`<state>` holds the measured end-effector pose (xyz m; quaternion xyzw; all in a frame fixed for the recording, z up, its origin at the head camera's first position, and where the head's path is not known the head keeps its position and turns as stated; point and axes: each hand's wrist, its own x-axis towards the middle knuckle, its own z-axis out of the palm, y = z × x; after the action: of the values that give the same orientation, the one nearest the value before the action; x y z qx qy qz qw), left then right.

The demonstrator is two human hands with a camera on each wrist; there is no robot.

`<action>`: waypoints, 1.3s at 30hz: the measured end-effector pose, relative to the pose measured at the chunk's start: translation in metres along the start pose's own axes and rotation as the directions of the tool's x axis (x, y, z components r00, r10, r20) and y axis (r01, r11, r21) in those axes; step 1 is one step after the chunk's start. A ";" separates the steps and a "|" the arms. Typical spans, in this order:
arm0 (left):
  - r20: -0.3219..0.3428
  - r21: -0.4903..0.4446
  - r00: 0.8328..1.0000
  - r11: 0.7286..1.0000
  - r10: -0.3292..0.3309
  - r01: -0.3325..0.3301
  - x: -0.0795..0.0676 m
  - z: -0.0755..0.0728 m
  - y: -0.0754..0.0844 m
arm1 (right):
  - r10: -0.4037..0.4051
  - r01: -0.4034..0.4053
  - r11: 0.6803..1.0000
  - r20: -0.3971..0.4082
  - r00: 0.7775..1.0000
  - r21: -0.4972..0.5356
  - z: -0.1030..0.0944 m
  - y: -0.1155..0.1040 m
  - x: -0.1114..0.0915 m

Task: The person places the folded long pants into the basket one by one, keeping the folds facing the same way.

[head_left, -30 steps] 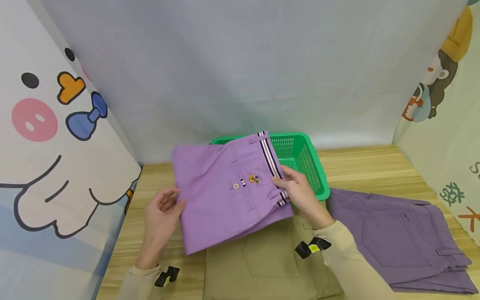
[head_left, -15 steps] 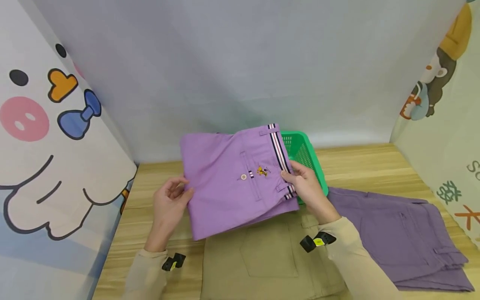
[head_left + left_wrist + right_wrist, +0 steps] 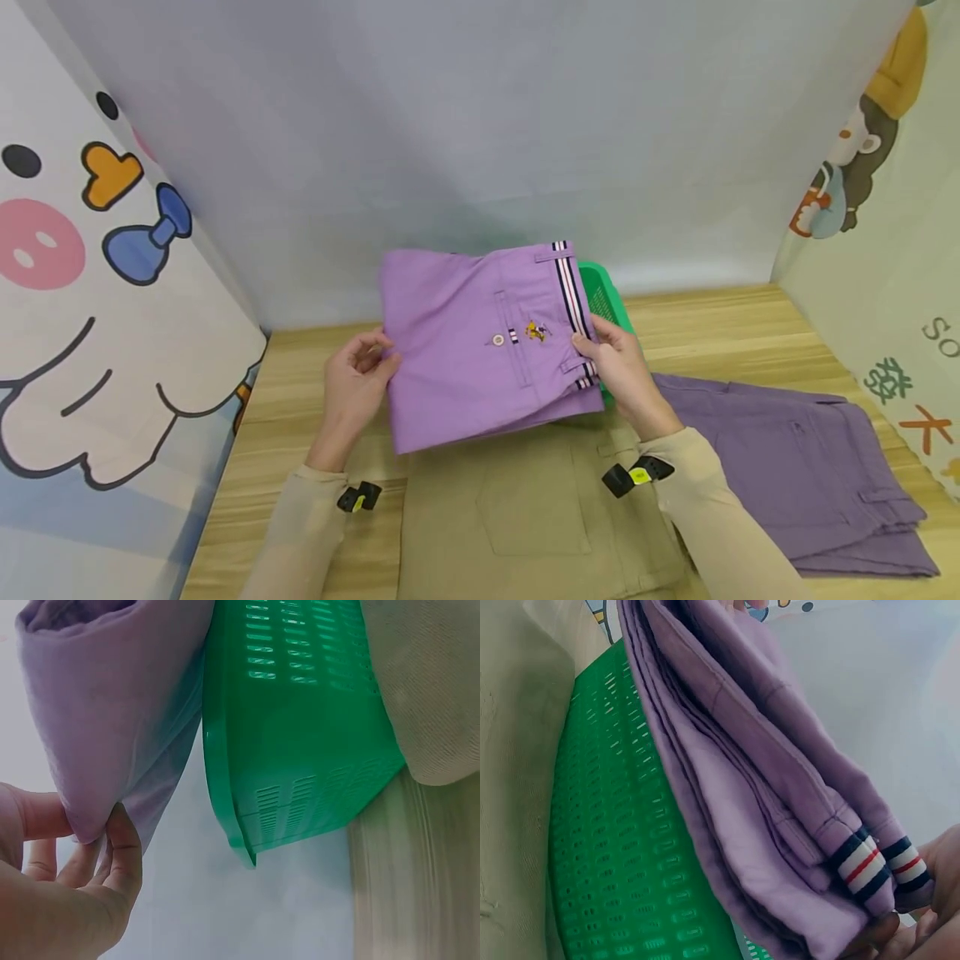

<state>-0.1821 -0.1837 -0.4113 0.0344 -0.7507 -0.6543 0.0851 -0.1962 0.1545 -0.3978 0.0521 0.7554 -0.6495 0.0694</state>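
- Looking from the head view first: the lilac pants (image 3: 457,358) are folded up and held in the air, above the desk (image 3: 697,325) toward its far edge, blocking most of the green basket (image 3: 617,306). Left hand (image 3: 354,379) pinches the leg-side fold, right hand (image 3: 624,371) grips the striped waistband (image 3: 572,296). With only the two ends held, I'd say the middle could sag and spoil the fold.
- Same view, khaki pants (image 3: 532,508) lie at the desk's near edge and darker purple pants (image 3: 787,479) by its right edge. If the bundle got lowered sloppily, it could drag on the khaki pair and rumple it.
- Left wrist view: thumb and fingers are clamped on just one corner of the fold, so imo it could slip out if the other end got tugged. The basket's rim (image 3: 216,761) is right by the cloth and might snag it.
- Right wrist view: fingers are closed round the waistband corner, but the layers (image 3: 731,780) gape further along. Can't tell if every layer is caught; a loose one could slide out.
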 end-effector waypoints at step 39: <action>0.180 0.155 0.983 0.986 0.034 -0.063 0.041 0.033 -0.006 | 0.013 -0.003 0.998 -0.160 0.987 0.066 -0.002 0.017 0.035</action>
<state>-0.2281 -0.1589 -0.4185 -0.0353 -0.8060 -0.5900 0.0312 -0.2276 0.1586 -0.4203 0.1094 0.7367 -0.6673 0.0094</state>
